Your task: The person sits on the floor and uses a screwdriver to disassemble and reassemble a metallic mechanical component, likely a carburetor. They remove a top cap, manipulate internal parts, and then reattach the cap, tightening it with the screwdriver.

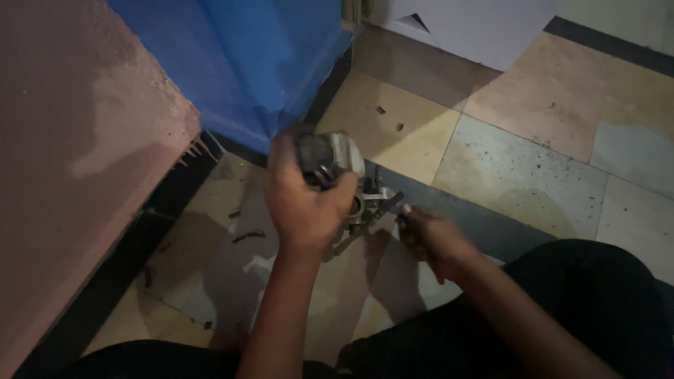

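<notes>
My left hand (303,203) grips a grey metal engine part (344,168), a small carburettor-like casting with a dark round end, and holds it above the tiled floor. My right hand (430,235) is closed round a dark tool handle (393,205) whose tip points into the metal part's lower right side. The tool's working end is hidden by the part and dim light. My dark trousers fill the lower right.
A blue panel (246,63) stands at the back left beside a pinkish wall (77,140). A white board (463,28) leans at the back. Small dark bits (247,236) lie on the tiled floor (519,168) near a dark floor strip.
</notes>
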